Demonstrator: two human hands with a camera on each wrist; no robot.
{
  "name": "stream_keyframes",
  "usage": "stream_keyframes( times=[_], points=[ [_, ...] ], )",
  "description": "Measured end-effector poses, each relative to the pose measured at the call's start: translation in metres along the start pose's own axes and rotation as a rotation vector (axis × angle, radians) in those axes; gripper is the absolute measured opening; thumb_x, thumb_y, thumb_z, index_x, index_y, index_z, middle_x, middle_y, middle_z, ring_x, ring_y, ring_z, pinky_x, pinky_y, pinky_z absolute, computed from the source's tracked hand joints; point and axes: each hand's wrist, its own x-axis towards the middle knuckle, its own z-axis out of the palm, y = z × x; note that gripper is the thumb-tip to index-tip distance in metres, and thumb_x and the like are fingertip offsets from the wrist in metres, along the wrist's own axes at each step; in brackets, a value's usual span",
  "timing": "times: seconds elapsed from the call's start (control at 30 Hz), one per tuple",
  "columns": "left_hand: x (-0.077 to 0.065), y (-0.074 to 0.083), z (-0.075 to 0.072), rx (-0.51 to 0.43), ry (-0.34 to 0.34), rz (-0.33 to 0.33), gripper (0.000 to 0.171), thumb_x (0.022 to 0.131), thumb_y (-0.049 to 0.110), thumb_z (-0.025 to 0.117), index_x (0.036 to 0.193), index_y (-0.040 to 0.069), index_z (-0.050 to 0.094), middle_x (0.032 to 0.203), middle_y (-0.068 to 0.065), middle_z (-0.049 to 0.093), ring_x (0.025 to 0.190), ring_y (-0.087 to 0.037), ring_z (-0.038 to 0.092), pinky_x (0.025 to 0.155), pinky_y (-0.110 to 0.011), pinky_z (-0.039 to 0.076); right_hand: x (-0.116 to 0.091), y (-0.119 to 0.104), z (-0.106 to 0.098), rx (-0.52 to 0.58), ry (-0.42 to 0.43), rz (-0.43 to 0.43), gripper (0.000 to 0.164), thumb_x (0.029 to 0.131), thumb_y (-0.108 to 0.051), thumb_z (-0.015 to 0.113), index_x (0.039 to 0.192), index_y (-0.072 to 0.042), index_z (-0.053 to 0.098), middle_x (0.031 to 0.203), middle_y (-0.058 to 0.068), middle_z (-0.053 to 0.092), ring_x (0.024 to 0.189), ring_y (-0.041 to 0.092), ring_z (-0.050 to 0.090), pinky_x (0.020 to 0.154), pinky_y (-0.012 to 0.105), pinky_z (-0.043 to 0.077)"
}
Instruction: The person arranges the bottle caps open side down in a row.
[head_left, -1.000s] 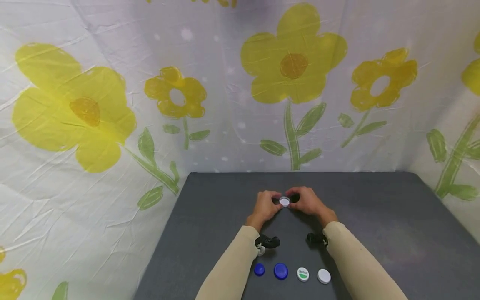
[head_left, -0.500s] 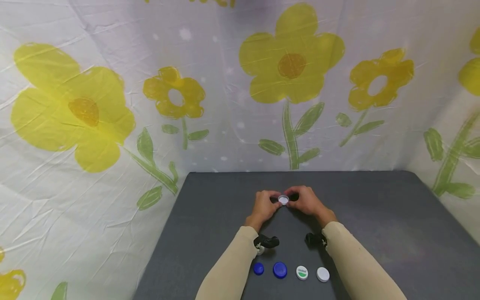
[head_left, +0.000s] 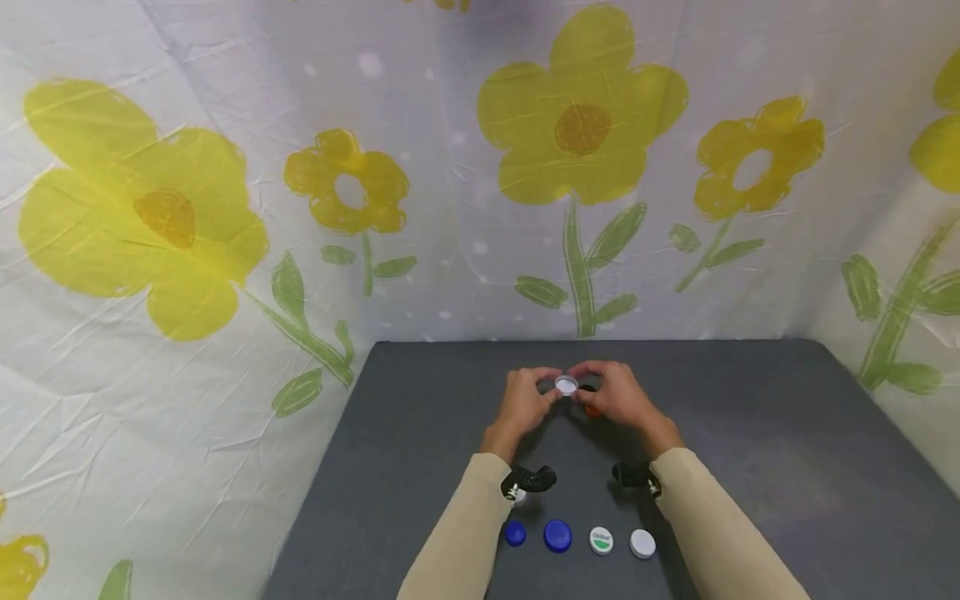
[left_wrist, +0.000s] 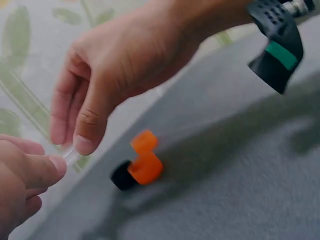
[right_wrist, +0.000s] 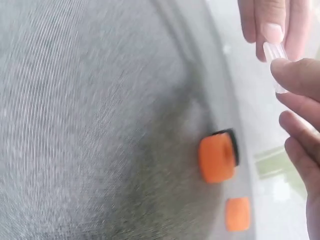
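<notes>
Both hands pinch one small round cap [head_left: 566,386], pale with a clear rim, above the far middle of the table. My left hand [head_left: 522,400] has thumb and fingertips on its left edge; my right hand [head_left: 622,396] grips the opposite side. Edge-on in the right wrist view, the cap [right_wrist: 272,52] looks translucent and ridged. Beneath the hands, the left wrist view has a larger orange cap [left_wrist: 147,168], a black cap [left_wrist: 124,176] against it and a smaller orange cap [left_wrist: 145,141]. The head view mostly hides these behind the right hand.
Nearer the body lies a row of caps: small blue [head_left: 515,533], larger blue [head_left: 557,536], white with a green mark [head_left: 601,541] and plain white [head_left: 642,544]. Another white cap [head_left: 519,497] is partly hidden by the left wrist. Flowered cloth [head_left: 450,208] hangs behind the grey table [head_left: 420,450].
Both hands have risen a little and moved away from the body with the pinched cap. A bit of orange now shows below the right hand.
</notes>
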Motion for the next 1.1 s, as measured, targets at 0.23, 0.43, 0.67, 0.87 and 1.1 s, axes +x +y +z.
stream_keyframes(
  times=[0.23,0.43,0.67,0.87,1.1],
  points=[
    [-0.011,0.011,-0.018,-0.085,-0.017,0.025,0.035,0.098,0.011,0.084,0.132,0.007,0.08,0.127,-0.005,0.082,0.128,-0.024,0.074,0.11,-0.048,0.059,-0.013,-0.024,-0.005,0.032,0.057,0.015,0.032,0.095,-0.016,0.087,0.126,-0.01,0.08,0.124,0.01,0.081,0.122,0.042,0.072,0.102,0.063,0.056],
    [-0.027,0.022,-0.034,-0.126,-0.028,0.038,0.034,0.099,0.013,0.084,0.133,0.011,0.08,0.13,-0.003,0.081,0.13,-0.022,0.073,0.11,-0.048,0.059,-0.03,-0.045,-0.01,-0.011,0.104,0.001,0.032,0.094,-0.016,0.088,0.125,-0.013,0.08,0.12,0.007,0.082,0.1,0.03,0.073,0.083,0.044,0.053],
    [-0.043,0.036,-0.051,-0.131,-0.037,0.077,0.034,0.098,0.015,0.085,0.131,0.01,0.081,0.128,-0.002,0.082,0.128,-0.02,0.074,0.11,-0.045,0.059,-0.048,-0.07,-0.013,-0.034,0.13,-0.015,0.031,0.093,-0.016,0.089,0.122,-0.013,0.08,0.117,0.004,0.082,0.108,0.027,0.076,0.092,0.052,0.059],
    [-0.061,0.042,-0.063,-0.148,-0.059,0.099,0.035,0.098,0.014,0.084,0.132,0.009,0.08,0.129,-0.003,0.081,0.127,-0.02,0.074,0.11,-0.044,0.059,-0.068,-0.086,-0.012,-0.036,0.171,-0.023,0.032,0.091,-0.017,0.092,0.121,-0.014,0.081,0.115,0.002,0.083,0.107,0.027,0.076,0.093,0.055,0.061],
    [-0.08,0.046,-0.072,-0.201,-0.052,0.144,0.034,0.097,0.012,0.085,0.13,0.007,0.08,0.129,-0.007,0.081,0.124,-0.023,0.076,0.108,-0.045,0.06,-0.087,-0.1,-0.005,-0.021,0.212,-0.017,0.035,0.089,-0.017,0.093,0.122,-0.014,0.081,0.117,0.005,0.083,0.107,0.03,0.076,0.091,0.057,0.061]
  ],
)
